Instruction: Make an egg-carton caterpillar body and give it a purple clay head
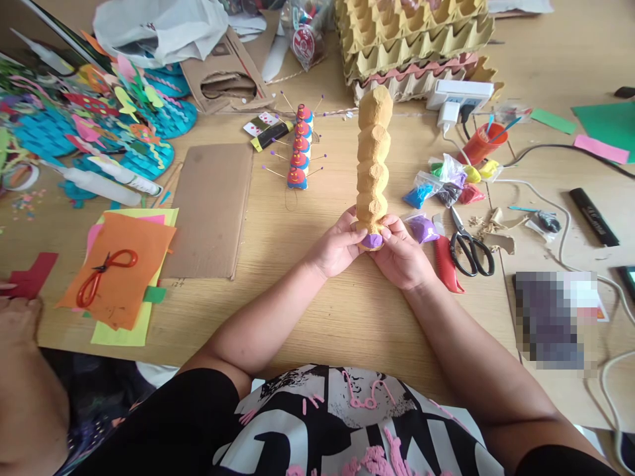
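A long tan egg-carton strip with a row of bumps stands out in front of me over the table. My left hand grips its near end from the left, thumb by a flattened patch of purple clay. On the other side my right hand holds the same end, its thumb and fingers also close to the clay. The fingers beneath the strip are hidden. Just right of my right hand lie a lump of purple clay, a red-handled cutter and black-handled scissors.
A painted red-and-blue egg-carton caterpillar with pins stands beyond a cardboard sheet. Bagged clay, an orange cup and cables lie right. Egg trays are stacked behind. Coloured paper and another person's hand are left.
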A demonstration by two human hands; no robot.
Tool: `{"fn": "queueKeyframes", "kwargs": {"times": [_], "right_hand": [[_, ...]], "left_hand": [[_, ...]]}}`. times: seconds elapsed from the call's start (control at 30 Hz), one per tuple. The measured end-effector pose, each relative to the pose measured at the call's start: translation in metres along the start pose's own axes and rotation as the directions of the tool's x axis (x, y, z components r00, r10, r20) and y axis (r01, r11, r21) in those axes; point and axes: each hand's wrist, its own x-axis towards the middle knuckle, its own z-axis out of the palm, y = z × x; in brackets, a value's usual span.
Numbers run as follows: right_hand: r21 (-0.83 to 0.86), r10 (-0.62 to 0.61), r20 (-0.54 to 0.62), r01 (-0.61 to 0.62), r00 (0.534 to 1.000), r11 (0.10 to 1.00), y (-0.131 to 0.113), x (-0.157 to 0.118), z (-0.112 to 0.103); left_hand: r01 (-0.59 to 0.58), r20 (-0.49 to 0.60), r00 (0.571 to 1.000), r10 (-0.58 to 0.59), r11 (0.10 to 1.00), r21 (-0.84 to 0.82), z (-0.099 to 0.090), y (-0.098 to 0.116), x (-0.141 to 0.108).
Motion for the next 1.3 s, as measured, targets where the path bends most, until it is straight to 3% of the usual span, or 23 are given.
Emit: {"fn": "queueKeyframes", "kwargs": {"times": [0.67,1.3], "right_hand": [[0.017,0.014,0.003,-0.014,1.0,1.0,0.0021,0.0005,0.0012],[-0.158,-0.124,-0.053,0.114,0.991,0.981,0.0083,-0.0009,0.0026]], "left_hand": [[0.007,-0.028,1.0,-0.009,0.997,-0.072,0.0024,0.004,0.0018],[-0.025,-0.115,0.993,0.028,0.999,0.023,0.0086,0.0018,0.0014]]}}
